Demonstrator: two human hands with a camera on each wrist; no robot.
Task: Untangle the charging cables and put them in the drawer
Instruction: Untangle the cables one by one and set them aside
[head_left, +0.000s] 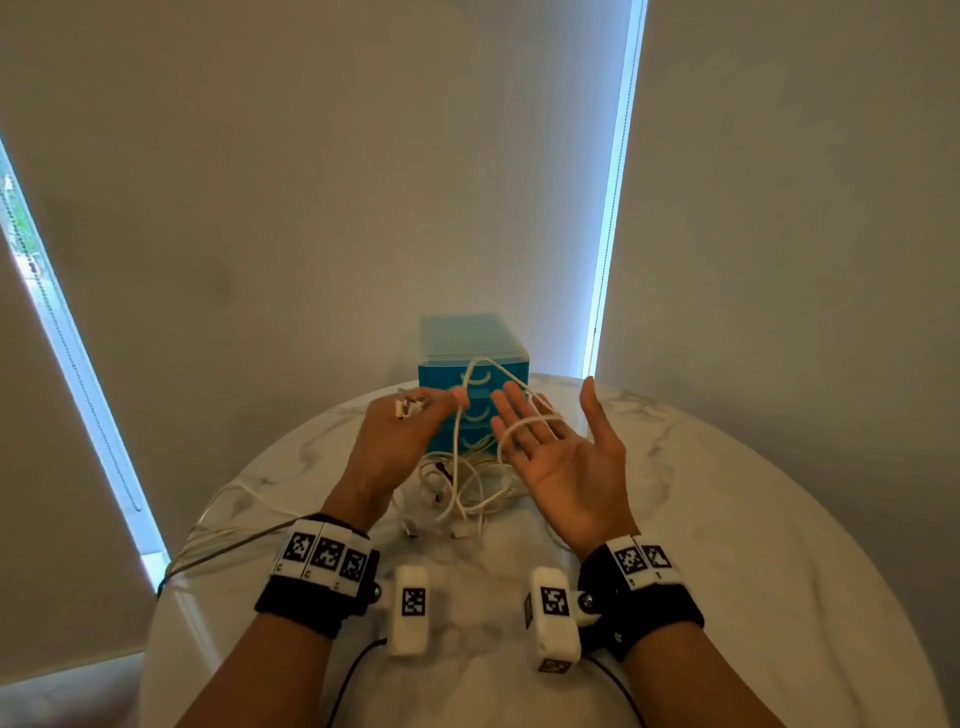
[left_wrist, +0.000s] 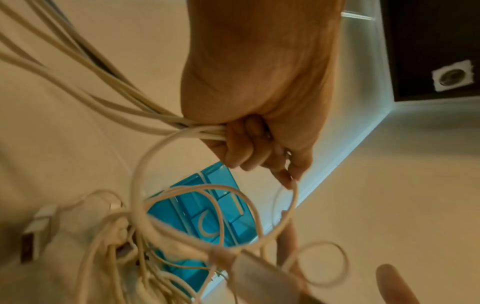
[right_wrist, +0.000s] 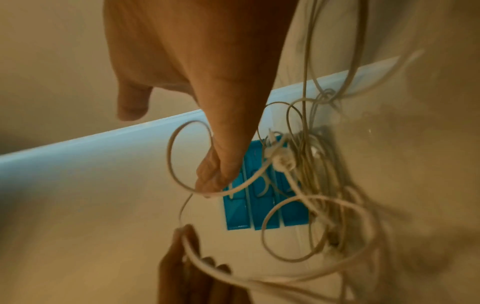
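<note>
I am gripping a bunch of cable ends in my left hand (head_left: 387, 441); my flat, spread right hand (head_left: 558, 457) is wearing a loop from the tangled cables (head_left: 462, 488), which are lying below both, before the drawer unit (head_left: 472, 374) at the tabletop's far edge.

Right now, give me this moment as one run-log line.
left hand: grips white cables | right hand: open, cable loop over fingers | tangle: on table | blue drawer unit: shut

A round white marble table (head_left: 753, 519) stands before pale roller blinds (head_left: 311, 182) with daylight strips at their edges.
</note>
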